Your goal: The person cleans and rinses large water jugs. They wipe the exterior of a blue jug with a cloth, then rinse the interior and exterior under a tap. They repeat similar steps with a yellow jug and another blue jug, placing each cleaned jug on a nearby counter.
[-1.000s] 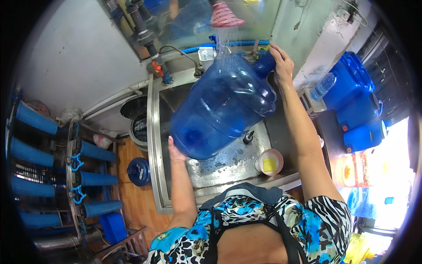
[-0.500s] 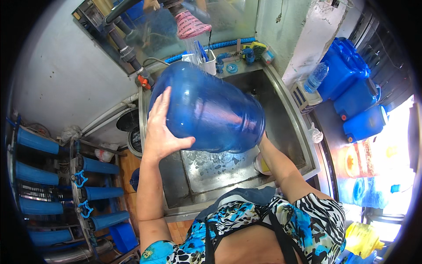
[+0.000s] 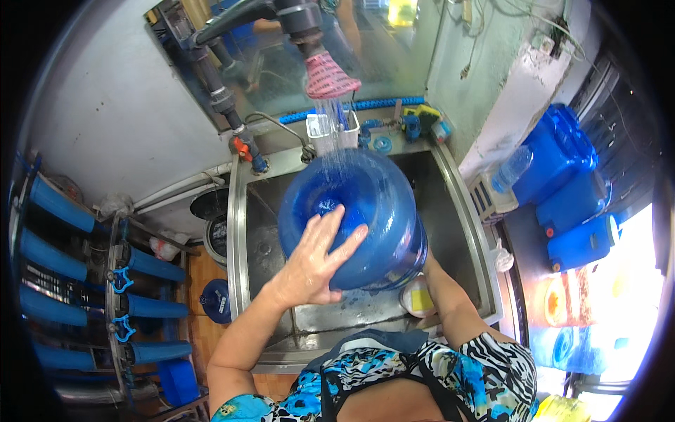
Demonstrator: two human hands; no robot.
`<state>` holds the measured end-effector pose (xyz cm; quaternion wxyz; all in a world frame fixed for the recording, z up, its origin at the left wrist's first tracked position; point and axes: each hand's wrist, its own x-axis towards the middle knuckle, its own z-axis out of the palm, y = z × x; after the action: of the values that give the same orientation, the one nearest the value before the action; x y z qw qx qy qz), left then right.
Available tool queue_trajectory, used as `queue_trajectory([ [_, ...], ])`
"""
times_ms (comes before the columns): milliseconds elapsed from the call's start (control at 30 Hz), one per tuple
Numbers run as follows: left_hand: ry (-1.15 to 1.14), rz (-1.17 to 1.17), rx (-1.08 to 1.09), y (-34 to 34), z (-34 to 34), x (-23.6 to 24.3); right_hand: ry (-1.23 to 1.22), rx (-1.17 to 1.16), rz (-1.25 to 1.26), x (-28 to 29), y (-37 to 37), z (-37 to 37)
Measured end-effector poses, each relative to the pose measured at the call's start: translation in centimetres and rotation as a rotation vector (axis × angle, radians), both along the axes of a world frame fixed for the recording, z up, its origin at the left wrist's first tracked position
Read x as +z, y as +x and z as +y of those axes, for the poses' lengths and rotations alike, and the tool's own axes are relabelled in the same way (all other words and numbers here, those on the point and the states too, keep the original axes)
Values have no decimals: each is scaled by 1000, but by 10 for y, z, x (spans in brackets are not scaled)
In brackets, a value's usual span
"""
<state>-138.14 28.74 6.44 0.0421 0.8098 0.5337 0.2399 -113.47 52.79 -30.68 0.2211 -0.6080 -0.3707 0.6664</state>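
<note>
A large blue water jug (image 3: 383, 190) is tilted over the steel sink (image 3: 457, 211), its recessed round end turned up toward me and the tap. Water falls onto that end from a tap outlet (image 3: 330, 77) wrapped in pink patterned cloth. My left hand (image 3: 316, 264) lies over the near left part of the wet end, fingers spread. At the jug's lower right side, my right hand (image 3: 425, 261) holds it from below; its fingers are hidden behind the jug. A white tub (image 3: 416, 299) with something yellow sits in the sink by my right wrist.
Blue filter housings (image 3: 158, 264) on a rack stand at left. An orange-handled valve (image 3: 241, 148) is behind the sink's left corner, near a white caddy (image 3: 320, 130). Blue jerrycans (image 3: 555, 151) stand at right. Another blue jug (image 3: 215, 301) is on the floor.
The jug has turned from lying sideways to showing its round end upward. My left hand has moved right and down, from its side onto that end. The view has shifted a little.
</note>
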Motion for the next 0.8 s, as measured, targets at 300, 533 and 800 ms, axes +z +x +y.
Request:
queue_trajectory([
  [300,-11,-36,-25,31,-14,-44,906,282,299,208,-92,165],
  [533,-59,50,-42,40,-14,-46,557,614,323,323,-162,150],
  [800,-289,-327,819,-26,55,-65,807,1280,356,345,-139,32],
])
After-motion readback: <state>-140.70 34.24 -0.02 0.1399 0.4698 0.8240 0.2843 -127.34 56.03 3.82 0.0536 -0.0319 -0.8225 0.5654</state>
